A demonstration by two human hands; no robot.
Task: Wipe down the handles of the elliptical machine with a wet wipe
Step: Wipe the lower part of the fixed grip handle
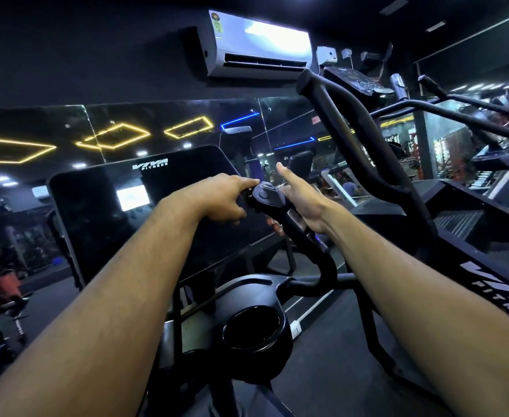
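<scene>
While both hands (221, 200) flank it, the handle (280, 212) tilts up-left.

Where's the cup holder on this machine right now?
Head view, bottom centre: the cup holder sits between the two forearms, below the console and the handle.
</scene>
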